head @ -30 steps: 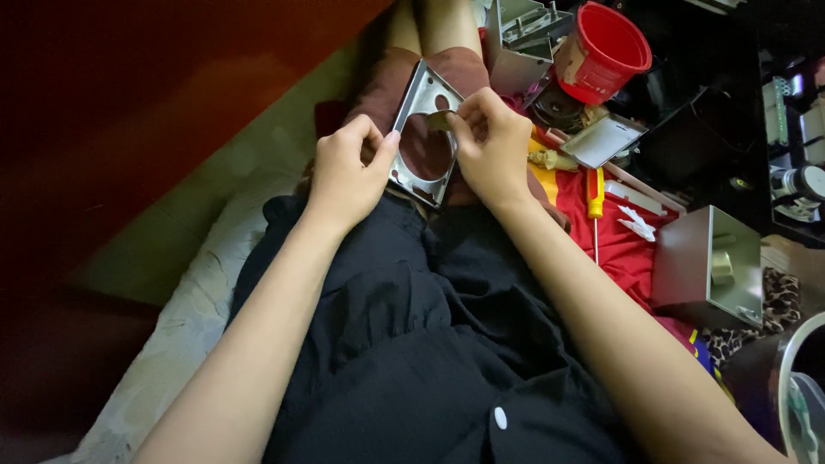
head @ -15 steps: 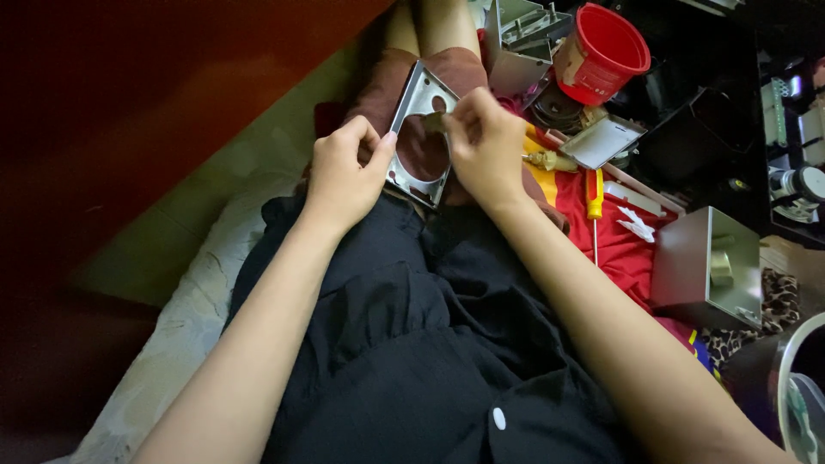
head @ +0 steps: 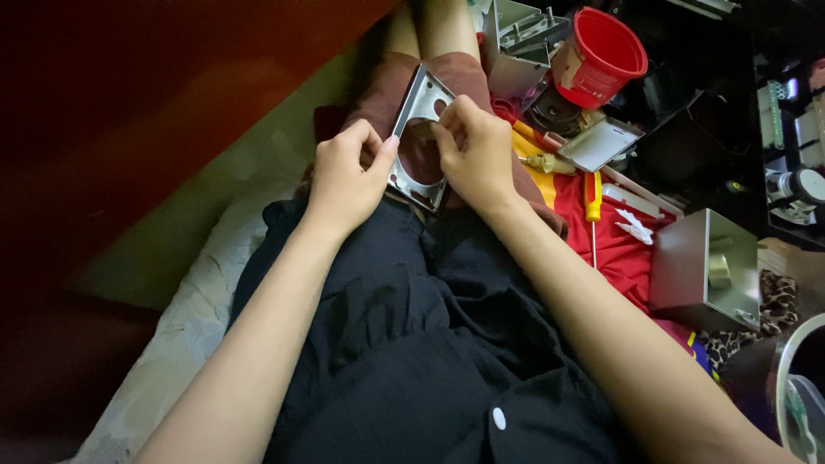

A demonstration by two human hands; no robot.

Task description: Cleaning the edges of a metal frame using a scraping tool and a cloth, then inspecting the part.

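A flat grey metal plate [head: 414, 103] with a large round hole rests tilted over my lap. My left hand [head: 345, 175] pinches its left edge. My right hand [head: 475, 153] grips its right side, fingers curled over the edge near a small hole; whether a small part sits under those fingers is hidden. Both hands sit close together above my brown shorts and black shirt.
To the right lie a red bucket [head: 599, 57], a grey metal box [head: 708, 270], a yellow-handled screwdriver [head: 592, 204] on a red cloth [head: 615, 244], a small metal plate [head: 600, 144] and a metal bracket [head: 516, 45]. A dark wall runs along the left.
My right hand has shifted slightly down over the plate's right edge, covering the small piece it pinched before. My left hand has kept its hold.
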